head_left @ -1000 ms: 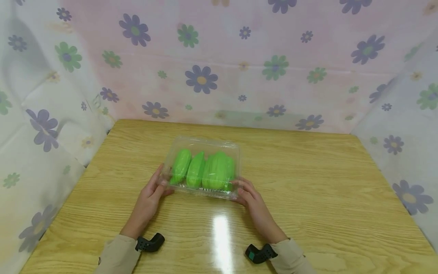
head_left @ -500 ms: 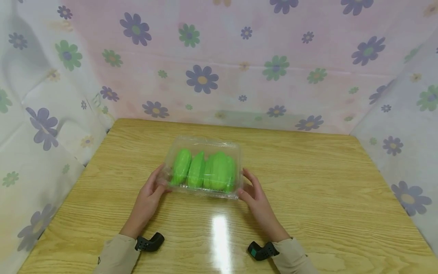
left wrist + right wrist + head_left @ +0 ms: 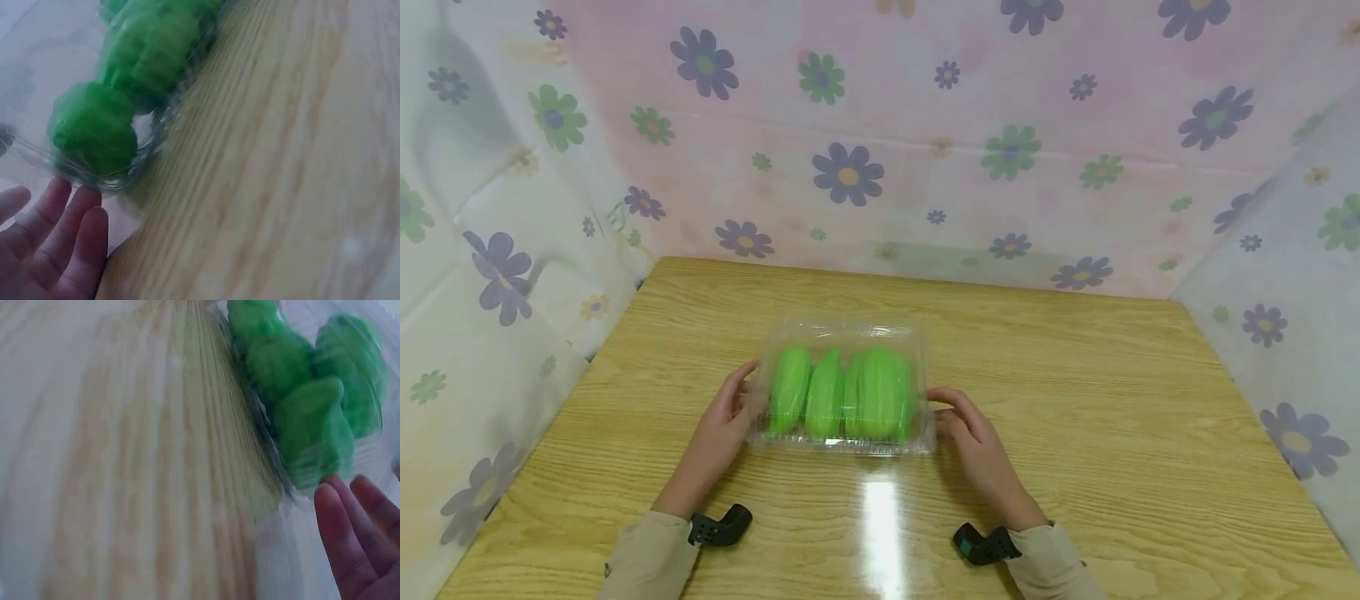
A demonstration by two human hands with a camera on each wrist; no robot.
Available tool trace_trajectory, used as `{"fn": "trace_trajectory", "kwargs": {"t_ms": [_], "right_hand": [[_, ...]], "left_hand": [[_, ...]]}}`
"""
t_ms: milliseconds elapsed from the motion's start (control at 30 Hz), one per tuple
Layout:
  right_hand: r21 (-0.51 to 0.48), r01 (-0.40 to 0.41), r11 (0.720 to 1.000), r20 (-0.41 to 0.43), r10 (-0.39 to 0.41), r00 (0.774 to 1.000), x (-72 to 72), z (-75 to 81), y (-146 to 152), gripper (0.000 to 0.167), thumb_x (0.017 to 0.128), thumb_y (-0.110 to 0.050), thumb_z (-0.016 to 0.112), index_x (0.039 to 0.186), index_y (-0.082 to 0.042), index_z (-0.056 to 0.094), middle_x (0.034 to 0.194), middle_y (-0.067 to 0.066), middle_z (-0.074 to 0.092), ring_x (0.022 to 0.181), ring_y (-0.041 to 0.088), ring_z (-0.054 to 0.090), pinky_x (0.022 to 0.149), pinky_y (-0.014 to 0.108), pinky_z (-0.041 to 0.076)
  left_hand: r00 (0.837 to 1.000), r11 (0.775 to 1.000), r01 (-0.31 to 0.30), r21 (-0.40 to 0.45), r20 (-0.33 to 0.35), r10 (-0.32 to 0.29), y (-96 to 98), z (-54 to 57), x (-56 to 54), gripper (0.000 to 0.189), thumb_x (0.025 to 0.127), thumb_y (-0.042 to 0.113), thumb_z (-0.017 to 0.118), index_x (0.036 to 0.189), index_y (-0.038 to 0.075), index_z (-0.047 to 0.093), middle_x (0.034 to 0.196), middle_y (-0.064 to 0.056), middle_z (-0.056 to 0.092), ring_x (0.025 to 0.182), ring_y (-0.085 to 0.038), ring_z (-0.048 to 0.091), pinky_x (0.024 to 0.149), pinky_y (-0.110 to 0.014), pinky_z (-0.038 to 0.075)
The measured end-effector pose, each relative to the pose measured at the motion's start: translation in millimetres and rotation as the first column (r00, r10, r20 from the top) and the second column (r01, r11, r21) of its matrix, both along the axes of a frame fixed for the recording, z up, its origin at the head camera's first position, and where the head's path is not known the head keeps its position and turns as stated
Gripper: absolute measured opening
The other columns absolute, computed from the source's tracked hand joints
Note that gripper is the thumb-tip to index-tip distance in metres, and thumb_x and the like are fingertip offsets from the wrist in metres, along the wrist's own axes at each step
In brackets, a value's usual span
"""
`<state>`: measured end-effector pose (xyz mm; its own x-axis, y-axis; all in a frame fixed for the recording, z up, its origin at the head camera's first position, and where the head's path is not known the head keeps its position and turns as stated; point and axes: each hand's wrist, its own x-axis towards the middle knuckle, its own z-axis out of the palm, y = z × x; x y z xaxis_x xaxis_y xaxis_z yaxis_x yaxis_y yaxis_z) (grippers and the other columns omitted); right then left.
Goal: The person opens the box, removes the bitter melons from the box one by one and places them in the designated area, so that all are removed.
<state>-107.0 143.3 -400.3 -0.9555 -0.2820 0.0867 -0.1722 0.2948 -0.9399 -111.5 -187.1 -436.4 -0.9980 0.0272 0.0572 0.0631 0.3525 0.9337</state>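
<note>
While the clear box (image 3: 887, 450) of green pieces (image 3: 876, 392) is between them, left hand (image 3: 722, 421) and right hand (image 3: 973, 437) touch its ends | fingers extended, unclenched | likely steadying it level over the surface (image 3: 1075, 417)

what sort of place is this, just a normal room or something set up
Probably a small recording booth, though the room beyond it is out of sight: flowered cloth encloses the left, right and far sides of a table, and two black wrist cameras are in view.
</note>
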Motion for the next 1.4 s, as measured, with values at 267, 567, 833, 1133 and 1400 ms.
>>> {"fn": "trace_trajectory", "kwargs": {"t_ms": [267,567,833,1133,1400], "right_hand": [[0.103,-0.04,0.994,-0.022,0.043,0.999,-6.2,-1.3,9.8,0.029,0.088,0.001,0.049,0.115,-0.009,0.053,0.111,0.005,0.057,0.095,0.024,0.057,0.071,0.031,0.047],[0.161,-0.091,0.983,-0.184,0.12,0.975,-17.5,-12.0,24.0,0.025,0.086,-0.003,0.058,0.109,-0.013,0.058,0.1,-0.003,0.058,0.092,0.016,0.055,0.074,0.033,0.048],[0.146,-0.156,0.977,-0.316,0.196,0.928,-13.0,6.0,22.3,0.024,0.084,0.004,0.057,0.108,0.0,0.057,0.114,0.015,0.049,0.102,0.024,0.048,0.073,0.033,0.049],[0.086,-0.143,0.986,-0.402,0.166,0.901,-16.0,13.8,17.4,0.023,0.084,0.009,0.052,0.107,0.004,0.053,0.127,0.022,0.04,0.111,0.034,0.042,0.085,0.041,0.04],[0.036,-0.067,0.997,-0.297,0.075,0.952,-22.6,20.2,11.2,0.019,0.09,0.0,0.05,0.109,0.001,0.05,0.125,0.015,0.045,0.116,0.024,0.042,0.097,0.045,0.03]], "left_hand": [[0.997,1.0,0.027,0.006,0.073,-0.028,-4.0,1.6,-0.4,0.056,0.091,0.041,0.046,0.14,0.023,0.024,0.101,-0.008,0.053,0.087,-0.019,0.053,0.072,-0.028,0.043],[0.997,0.999,0.04,-0.03,0.062,-0.038,-3.7,0.2,-1.7,0.055,0.092,0.039,0.046,0.141,0.029,0.022,0.125,-0.008,0.042,0.106,-0.025,0.048,0.084,-0.043,0.041],[0.995,0.997,0.075,-0.031,0.061,-0.073,-3.0,2.3,1.3,0.054,0.094,0.037,0.042,0.14,0.04,0.015,0.147,-0.003,0.017,0.13,-0.03,0.021,0.1,-0.052,0.022],[0.998,0.993,0.055,-0.103,0.03,-0.052,-4.4,-1.5,0.7,0.054,0.093,0.037,0.044,0.139,0.044,0.016,0.144,-0.003,0.024,0.129,-0.031,0.024,0.099,-0.055,0.021],[0.997,0.995,0.046,-0.084,0.068,-0.04,-2.8,0.5,3.2,0.053,0.092,0.041,0.046,0.14,0.035,0.024,0.134,-0.009,0.041,0.119,-0.029,0.04,0.094,-0.05,0.033]]}}
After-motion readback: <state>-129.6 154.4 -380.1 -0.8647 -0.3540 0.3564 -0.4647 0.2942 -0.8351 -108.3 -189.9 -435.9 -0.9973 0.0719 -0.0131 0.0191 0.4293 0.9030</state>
